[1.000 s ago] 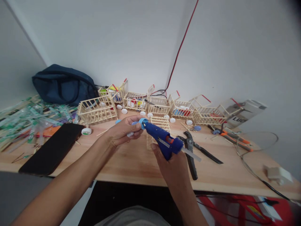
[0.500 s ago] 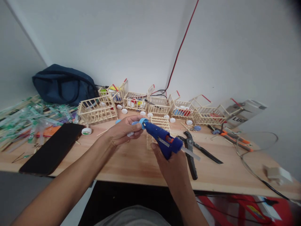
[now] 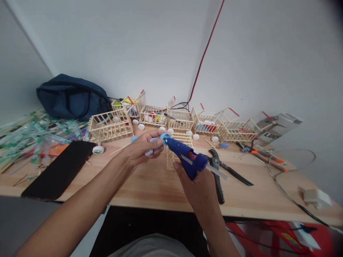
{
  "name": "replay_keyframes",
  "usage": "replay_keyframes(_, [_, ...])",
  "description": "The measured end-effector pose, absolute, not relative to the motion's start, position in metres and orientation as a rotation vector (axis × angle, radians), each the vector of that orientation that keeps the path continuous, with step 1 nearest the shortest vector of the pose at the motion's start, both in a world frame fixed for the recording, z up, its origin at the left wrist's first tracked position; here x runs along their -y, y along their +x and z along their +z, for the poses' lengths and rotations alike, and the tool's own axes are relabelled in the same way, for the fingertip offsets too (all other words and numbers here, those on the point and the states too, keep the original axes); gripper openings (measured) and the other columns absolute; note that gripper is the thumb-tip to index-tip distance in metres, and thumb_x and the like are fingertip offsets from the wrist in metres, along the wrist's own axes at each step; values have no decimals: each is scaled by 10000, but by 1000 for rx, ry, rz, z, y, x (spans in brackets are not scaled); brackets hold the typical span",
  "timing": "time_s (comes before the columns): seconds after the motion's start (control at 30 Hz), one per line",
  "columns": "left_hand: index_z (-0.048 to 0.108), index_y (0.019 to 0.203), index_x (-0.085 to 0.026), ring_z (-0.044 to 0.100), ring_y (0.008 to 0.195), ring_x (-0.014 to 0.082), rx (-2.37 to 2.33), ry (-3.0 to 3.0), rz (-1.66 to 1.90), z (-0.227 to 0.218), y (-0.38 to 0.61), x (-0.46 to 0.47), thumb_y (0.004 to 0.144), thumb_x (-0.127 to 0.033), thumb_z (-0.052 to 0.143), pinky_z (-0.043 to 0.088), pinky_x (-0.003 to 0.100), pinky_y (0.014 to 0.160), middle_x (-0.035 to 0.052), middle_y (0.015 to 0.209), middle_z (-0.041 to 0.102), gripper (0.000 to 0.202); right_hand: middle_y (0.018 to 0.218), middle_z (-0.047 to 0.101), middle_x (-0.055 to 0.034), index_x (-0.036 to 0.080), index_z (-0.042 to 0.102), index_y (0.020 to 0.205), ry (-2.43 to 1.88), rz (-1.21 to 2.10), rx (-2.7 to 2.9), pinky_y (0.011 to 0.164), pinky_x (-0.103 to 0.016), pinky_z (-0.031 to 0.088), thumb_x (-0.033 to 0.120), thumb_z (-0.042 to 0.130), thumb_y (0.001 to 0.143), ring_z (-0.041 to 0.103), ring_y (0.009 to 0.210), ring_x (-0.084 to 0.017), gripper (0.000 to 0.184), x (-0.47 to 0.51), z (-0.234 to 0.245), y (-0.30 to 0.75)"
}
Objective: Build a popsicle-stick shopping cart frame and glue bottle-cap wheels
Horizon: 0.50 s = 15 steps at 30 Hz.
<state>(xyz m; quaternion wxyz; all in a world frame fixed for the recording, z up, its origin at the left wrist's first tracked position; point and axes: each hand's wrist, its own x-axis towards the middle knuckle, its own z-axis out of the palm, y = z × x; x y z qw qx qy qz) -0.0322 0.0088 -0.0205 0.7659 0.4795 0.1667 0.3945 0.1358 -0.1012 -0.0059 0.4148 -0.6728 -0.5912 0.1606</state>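
My right hand (image 3: pixel 197 185) is closed around a blue hot glue gun (image 3: pixel 187 159), its nozzle pointing up and left. The tip touches a light blue bottle cap (image 3: pixel 164 137) pinched in the fingers of my left hand (image 3: pixel 140 148), which also has a white cap (image 3: pixel 149 152) under its fingers. Just behind both hands a small wooden stick cart (image 3: pixel 180 141) stands on the wooden table (image 3: pixel 150 185).
A row of stick carts (image 3: pixel 209 125) lines the wall, with loose caps around. Black pliers (image 3: pixel 217 175) lie right of my hands, orange-handled tools (image 3: pixel 268 157) farther right. A black phone (image 3: pixel 60 167), packets (image 3: pixel 29 137) and a dark blue bag (image 3: pixel 71 96) are at left. A red cable (image 3: pixel 206 50) hangs down the wall.
Both hands and the glue gun have shifted slightly up and away; the nozzle stays against the blue cap.
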Motion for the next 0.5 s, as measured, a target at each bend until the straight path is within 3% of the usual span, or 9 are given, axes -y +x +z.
replay_keyframes(0.2, [632,1062,-170,421,473,37,-355,1081,860,-20,-35,-8,704,-261,808,266,129,374,-36,680,534,409,713,737,-106,163,757,890,-1694,384,1439,660,-364,560,526,588,785,709,700,-293,414,103,-6,135])
replay_keyframes(0.33, [588,1232,-182,365,431,25,-356,1147,841,-17,-36,-8,709,-261,807,253,144,365,-32,682,569,572,754,742,-100,157,749,931,-1635,379,1404,639,-333,547,484,598,806,705,740,-275,381,104,-6,139])
replay_keyframes(0.5, [643,1117,-117,380,422,36,-378,1122,859,-18,-36,-12,759,-407,760,252,146,349,3,654,590,475,684,714,-72,151,733,916,-1621,418,1386,547,-300,501,497,597,817,673,644,-241,385,104,-6,142])
